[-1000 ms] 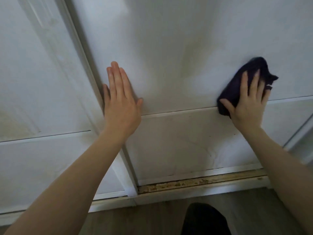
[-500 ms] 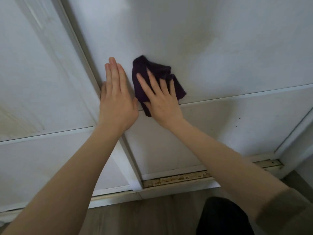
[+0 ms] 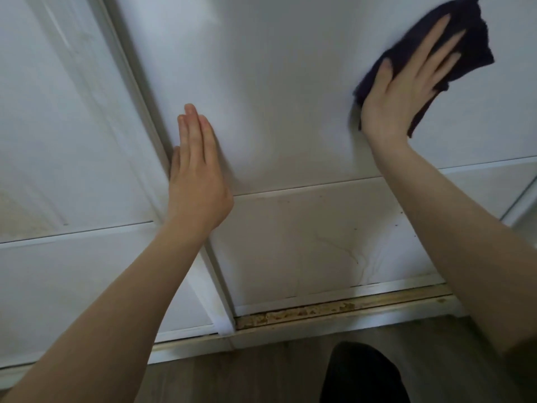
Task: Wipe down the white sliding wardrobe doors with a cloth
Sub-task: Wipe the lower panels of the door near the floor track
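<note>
The cloth (image 3: 476, 39) is dark and bunched, pinned flat against the upper panel (image 3: 290, 68) of the right-hand door, high and far right in view. Your right hand (image 3: 406, 91) lies on top of it, with the fingers (image 3: 436, 33) straight and spread and the thumb out along the cloth's left edge. Nothing is curled round it, so only palm pressure and friction hold it there.

Risks, as I judge them:
- **Cloth slips out.** It's wadded, with a corner hanging free below your palm. Ease off the pressure on a fast stroke and it drops to the floor (image 3: 232, 373).
- **Patchy coverage.** The wad is small next to the panel, so wide arcs will likely leave unwiped strips between passes.
- **Door moves.** Your left hand (image 3: 197, 181) is flat on the same door, fingers straight and together, holding nothing, just beside the frame edge (image 3: 136, 91). It's a slider, so if the cloth pushes sideways harder than the left hand braces, the door may roll.
- **Pinch.** Those left fingers sit near the overlap with the left door (image 3: 58, 112), so they could get caught if it does roll.
- **Stains stay.** The lower panel (image 3: 319, 242) shows brownish streaks and specks and looks unwiped. One light pass probably won't lift them.
- **Grit transfer.** The bottom track (image 3: 319, 311) is crusted with rusty-brown grit. Drag the cloth into it and you'll smear that onto the white.
- **Overreach.** Your right arm is stretched up and out, and going further means weaker pressure.

I can't tell what the dark shape (image 3: 360, 373) at the bottom edge is.
</note>
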